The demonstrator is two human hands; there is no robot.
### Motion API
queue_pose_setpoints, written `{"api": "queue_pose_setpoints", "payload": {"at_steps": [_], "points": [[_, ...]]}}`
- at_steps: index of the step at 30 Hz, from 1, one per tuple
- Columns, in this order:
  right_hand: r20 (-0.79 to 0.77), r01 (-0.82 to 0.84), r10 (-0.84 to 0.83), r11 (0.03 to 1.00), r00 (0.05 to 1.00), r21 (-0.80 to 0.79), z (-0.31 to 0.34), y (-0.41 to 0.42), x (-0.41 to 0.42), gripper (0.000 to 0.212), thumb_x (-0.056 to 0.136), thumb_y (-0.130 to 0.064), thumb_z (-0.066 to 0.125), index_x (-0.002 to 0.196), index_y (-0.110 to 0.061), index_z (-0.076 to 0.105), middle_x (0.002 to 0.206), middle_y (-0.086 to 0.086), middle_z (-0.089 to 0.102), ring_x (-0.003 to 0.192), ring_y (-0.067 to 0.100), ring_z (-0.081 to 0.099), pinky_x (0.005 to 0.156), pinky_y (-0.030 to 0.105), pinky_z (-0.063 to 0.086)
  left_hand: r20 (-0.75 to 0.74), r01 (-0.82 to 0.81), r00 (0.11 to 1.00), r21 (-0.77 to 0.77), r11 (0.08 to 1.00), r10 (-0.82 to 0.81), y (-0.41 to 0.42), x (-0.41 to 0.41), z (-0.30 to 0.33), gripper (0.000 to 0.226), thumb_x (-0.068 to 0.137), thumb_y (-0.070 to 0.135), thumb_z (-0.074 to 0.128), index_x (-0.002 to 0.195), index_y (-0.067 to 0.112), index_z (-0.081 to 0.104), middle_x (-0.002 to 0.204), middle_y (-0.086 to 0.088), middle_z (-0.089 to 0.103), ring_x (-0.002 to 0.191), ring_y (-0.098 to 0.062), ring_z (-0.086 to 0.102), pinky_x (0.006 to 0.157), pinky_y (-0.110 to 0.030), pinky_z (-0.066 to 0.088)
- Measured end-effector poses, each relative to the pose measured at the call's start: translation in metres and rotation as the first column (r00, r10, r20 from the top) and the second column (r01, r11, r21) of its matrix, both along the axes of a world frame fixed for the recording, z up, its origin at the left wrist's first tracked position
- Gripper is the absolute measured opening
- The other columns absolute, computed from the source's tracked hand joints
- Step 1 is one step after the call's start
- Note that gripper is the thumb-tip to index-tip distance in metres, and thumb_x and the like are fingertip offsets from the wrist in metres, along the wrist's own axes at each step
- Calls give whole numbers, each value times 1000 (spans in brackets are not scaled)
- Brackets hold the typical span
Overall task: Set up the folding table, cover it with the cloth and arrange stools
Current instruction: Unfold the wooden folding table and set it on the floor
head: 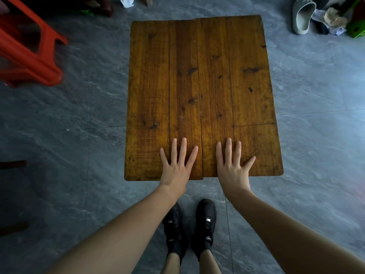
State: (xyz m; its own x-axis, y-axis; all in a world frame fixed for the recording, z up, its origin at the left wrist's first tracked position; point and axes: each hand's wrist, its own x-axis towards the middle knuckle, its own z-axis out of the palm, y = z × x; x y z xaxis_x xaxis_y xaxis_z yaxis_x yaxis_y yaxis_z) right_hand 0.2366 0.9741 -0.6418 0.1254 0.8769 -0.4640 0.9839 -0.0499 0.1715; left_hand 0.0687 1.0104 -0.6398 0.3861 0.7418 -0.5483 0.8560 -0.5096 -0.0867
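The wooden folding table (201, 76) stands unfolded in front of me, its two halves meeting at a centre seam, the top bare. My left hand (175, 167) lies flat on the left half near the front edge, fingers spread. My right hand (232, 167) lies flat on the right half, just across the seam, fingers spread too. Neither hand holds anything. A red plastic stool (27, 50) lies tipped on the floor at the far left. No cloth is visible on the table.
Grey tiled floor (79, 125) surrounds the table. A grey slipper (302, 16) and a pile of clothes and a green box (355, 28) lie at the back right. Crumpled white paper (127, 1) is at the back. My black shoes (189, 228) stand just before the table.
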Motion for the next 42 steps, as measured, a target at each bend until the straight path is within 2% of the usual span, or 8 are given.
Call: {"api": "queue_pose_setpoints", "payload": {"at_steps": [3, 5, 10, 13, 17, 21, 29, 42], "points": [[-35, 1, -3, 998, 999, -62, 8, 3, -5, 110, 80, -28, 74, 154, -4, -4, 158, 29, -2, 144, 53, 3, 104, 73, 27, 125, -28, 991, -152, 988, 47, 5, -3, 4, 128, 76, 59, 67, 145, 22, -34, 143, -17, -50, 131, -44, -43, 107, -72, -10], [-70, 3, -9, 996, 997, -93, 16, 6, -9, 117, 77, -36, 75, 153, -4, -7, 157, 30, -8, 144, 53, -1, 111, 67, 24, 188, -47, 979, -202, 978, 85, 9, -7, 8, 120, 78, 64, 61, 147, 28, -29, 146, -11, -48, 133, -39, -43, 108, -68, -14], [-135, 64, -82, 989, 987, -133, 36, 22, -16, 95, 86, -36, 62, 153, -5, 3, 158, 27, -1, 145, 49, 6, 113, 62, 23, 281, -45, 955, -157, 987, 89, 31, -18, 28, 87, 82, 58, 55, 153, 35, 10, 160, -3, -6, 146, -32, -5, 117, -58, 6], [-189, 101, -127, 985, 974, -138, 47, 35, -16, 81, 90, -33, 57, 152, -10, 10, 159, 21, 0, 148, 39, 4, 114, 62, 20, 268, -11, 962, -138, 990, 48, 46, -18, 44, 81, 83, 52, 60, 151, 30, 22, 159, -4, 6, 144, -30, 11, 117, -55, 14], [-241, 145, -162, 986, 957, -84, 66, 53, -18, 70, 91, -30, 59, 148, -14, 20, 160, 18, -3, 149, 36, 0, 116, 61, 18, 314, -18, 949, -52, 998, 33, 59, -16, 66, 79, 82, 49, 64, 149, 25, 28, 157, -6, 12, 142, -30, 19, 117, -53, 18], [-274, 163, -175, 984, 946, -66, 91, 72, -24, 78, 91, -34, 61, 151, -15, 14, 161, 17, -7, 149, 35, -2, 117, 60, 15, 341, -50, 940, 45, 998, 31, 72, -17, 89, 77, 81, 47, 65, 147, 24, 32, 156, -6, 17, 141, -29, 23, 116, -52, 20], [-319, 115, -82, 990, 944, 86, 163, 99, -31, 84, 88, -33, 65, 151, -15, 13, 161, 16, -2, 149, 35, 2, 115, 60, 16, 364, -113, 931, 200, 973, 33, 86, -29, 157, 77, 79, 46, 66, 145, 22, 36, 154, -6, 23, 138, -28, 28, 115, -51, 23], [-343, 12, 74, 970, 937, 241, 312, 92, -32, 79, 89, -32, 63, 151, -17, 16, 160, 14, 7, 149, 34, 8, 116, 58, 19, 356, -223, 929, 333, 916, 96, 64, -57, 303, 79, 78, 46, 68, 146, 22, 36, 154, -7, 26, 137, -29, 29, 115, -50, 25]]}}
